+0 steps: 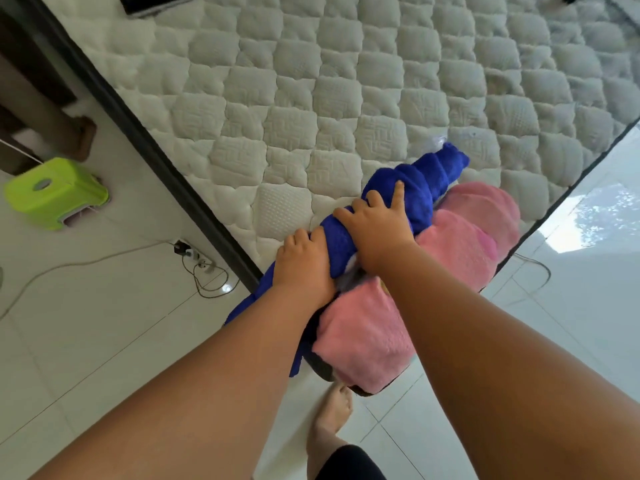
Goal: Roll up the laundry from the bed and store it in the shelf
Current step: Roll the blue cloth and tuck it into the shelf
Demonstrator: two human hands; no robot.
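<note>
A blue towel (420, 183), rolled into a long twist, lies across the corner of the quilted white mattress (311, 98). My left hand (304, 265) presses down on its near end. Further along the roll, my right hand (375, 225) grips it with fingers spread over the top. Under and beside the blue roll sits a rolled pink towel (464, 233), which hangs off the mattress corner toward me. Something dark shows beneath the pink roll's near end. No shelf is in view.
A green plastic stool (52, 195) stands on the white tiled floor at the left. A power strip with cables (197, 261) lies near the bed's dark edge. My bare foot (332, 414) is on the floor below the towels. A dark flat object (156, 3) rests on the mattress's far side.
</note>
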